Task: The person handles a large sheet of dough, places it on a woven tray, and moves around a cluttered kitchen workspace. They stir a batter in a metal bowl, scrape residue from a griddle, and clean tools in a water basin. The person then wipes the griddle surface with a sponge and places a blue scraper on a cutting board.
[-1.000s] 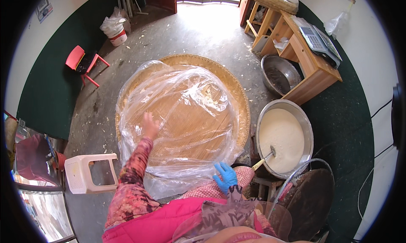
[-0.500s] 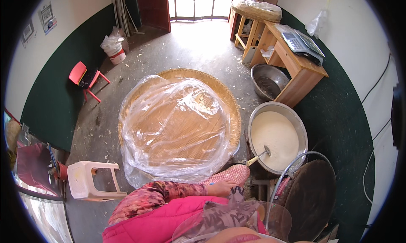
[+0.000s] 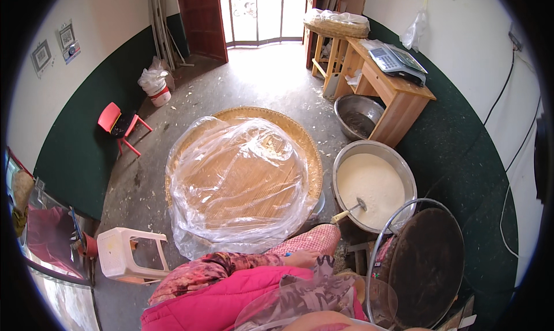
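My left hand point(image 3: 302, 258), coming out of a pink patterned sleeve, lies on my knee in red checked cloth point(image 3: 314, 241). Its fingers look stretched out flat, partly hidden by a patterned grey cloth point(image 3: 314, 285), and nothing shows in them. My right hand is out of view. Ahead of the knee, a wide woven tray point(image 3: 314, 164) is covered by clear plastic sheeting point(image 3: 193, 227). To the right stands a metal basin point(image 3: 411, 178) of creamy white batter point(image 3: 369, 178). A ladle point(image 3: 341, 216) with a pale handle leans on its rim, its head at the batter's surface.
A round dark griddle point(image 3: 427, 267) with a metal hoop point(image 3: 378, 244) stands at the near right. Behind the basin are another metal bowl point(image 3: 346, 115) and a wooden desk point(image 3: 398, 94) with a scale point(image 3: 395, 63). At left are a pale plastic stool point(image 3: 115, 250) and a red chair point(image 3: 109, 116).
The view has tilted slightly, so the room's far end sits lower in the picture and more of the griddle shows. My left hand stays on the knee.
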`<state>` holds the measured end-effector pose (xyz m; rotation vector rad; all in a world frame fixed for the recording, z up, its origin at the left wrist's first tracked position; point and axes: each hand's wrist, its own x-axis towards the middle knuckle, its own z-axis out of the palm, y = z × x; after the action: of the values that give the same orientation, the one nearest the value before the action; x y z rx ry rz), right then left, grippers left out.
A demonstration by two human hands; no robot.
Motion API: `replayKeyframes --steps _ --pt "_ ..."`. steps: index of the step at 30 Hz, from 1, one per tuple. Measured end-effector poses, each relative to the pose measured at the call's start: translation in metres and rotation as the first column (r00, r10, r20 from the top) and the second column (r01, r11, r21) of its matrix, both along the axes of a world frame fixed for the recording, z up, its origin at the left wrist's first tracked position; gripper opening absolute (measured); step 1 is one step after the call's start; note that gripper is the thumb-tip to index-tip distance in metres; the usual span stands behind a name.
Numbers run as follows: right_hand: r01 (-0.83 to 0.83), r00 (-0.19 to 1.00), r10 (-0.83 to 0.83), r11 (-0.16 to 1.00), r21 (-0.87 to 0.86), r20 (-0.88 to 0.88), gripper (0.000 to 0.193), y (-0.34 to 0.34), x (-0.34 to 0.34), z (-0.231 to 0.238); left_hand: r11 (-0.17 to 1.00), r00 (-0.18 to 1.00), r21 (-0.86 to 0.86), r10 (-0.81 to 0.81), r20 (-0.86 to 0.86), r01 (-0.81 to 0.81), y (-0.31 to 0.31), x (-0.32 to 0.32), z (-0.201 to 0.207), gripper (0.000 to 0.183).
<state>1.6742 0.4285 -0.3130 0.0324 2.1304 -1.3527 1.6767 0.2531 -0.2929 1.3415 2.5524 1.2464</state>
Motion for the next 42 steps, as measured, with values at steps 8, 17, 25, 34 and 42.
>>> replayKeyframes --steps 8,17,25,34,42 --pt "0.047 0.999 -0.047 0.999 0.019 0.019 0.037 0.009 0.010 -0.005 0.998 0.995 -0.063 -0.016 -0.094 0.011 0.004 0.000 -0.009 0.045" --pt "0.086 0.996 -0.087 0.995 0.046 0.023 0.036 0.024 0.028 -0.011 0.976 0.983 -0.119 -0.183 0.007 0.182 0.015 -0.004 0.011 0.042" --pt "0.109 0.993 -0.111 0.993 0.045 0.040 0.035 0.033 0.045 -0.017 0.920 0.924 -0.083 -0.383 0.013 0.382 0.047 -0.004 0.022 0.036" --pt "0.124 0.990 -0.127 0.991 0.052 0.054 0.033 0.041 0.054 -0.026 0.911 0.918 -0.117 -0.386 0.090 0.395 0.067 0.010 0.022 0.043" --pt "0.236 0.959 -0.250 0.965 -0.110 -0.136 0.029 0.077 0.083 -0.042 0.946 0.989 -0.316 0.111 0.100 -0.074 0.057 0.014 -0.009 0.054"
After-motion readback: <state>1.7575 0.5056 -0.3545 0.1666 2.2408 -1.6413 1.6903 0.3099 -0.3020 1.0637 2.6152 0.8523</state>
